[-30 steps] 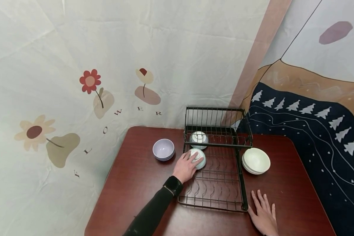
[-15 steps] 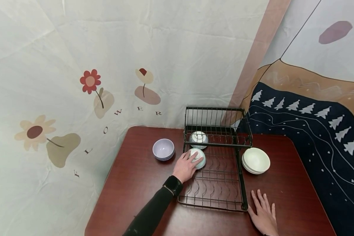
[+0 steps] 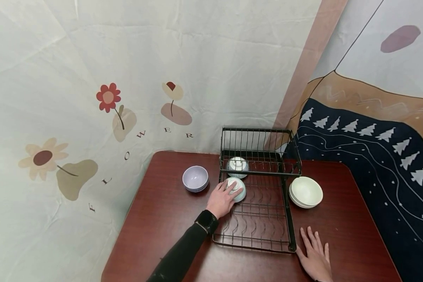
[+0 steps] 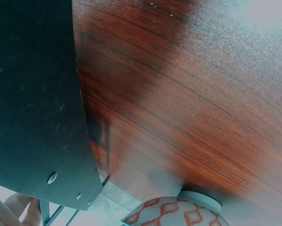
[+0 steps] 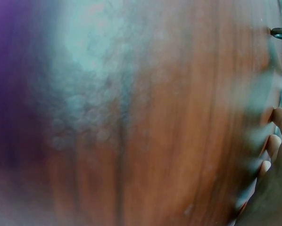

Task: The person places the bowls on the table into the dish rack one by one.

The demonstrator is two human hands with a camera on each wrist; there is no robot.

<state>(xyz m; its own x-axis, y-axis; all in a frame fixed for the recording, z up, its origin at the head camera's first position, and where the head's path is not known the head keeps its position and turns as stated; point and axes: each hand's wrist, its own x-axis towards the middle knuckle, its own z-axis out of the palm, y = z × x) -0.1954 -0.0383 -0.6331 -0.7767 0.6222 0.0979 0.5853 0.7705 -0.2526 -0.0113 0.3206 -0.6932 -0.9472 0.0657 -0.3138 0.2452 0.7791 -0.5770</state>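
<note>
My left hand (image 3: 223,199) grips a small pale blue-white bowl (image 3: 240,194) that sits upside down at the left side of the black wire dish rack (image 3: 252,249). Its fingers spread over the bowl's base. Just behind, another upturned bowl (image 3: 238,166) stands under the rack's upper tier. At the front right, my right hand (image 3: 315,256) rests flat on the table beside the rack, fingers apart and holding nothing. In the left wrist view only some fingers (image 4: 13,209) show at the lower left corner; the gripped bowl is mostly hidden there.
Left of the rack stand stacked lavender bowls (image 3: 195,178). Stacked cream bowls (image 3: 306,191) are at its right. A bowl with an orange lattice pattern (image 4: 190,215) appears low in the left wrist view. The reddish-brown table (image 3: 151,219) meets a printed cloth backdrop behind.
</note>
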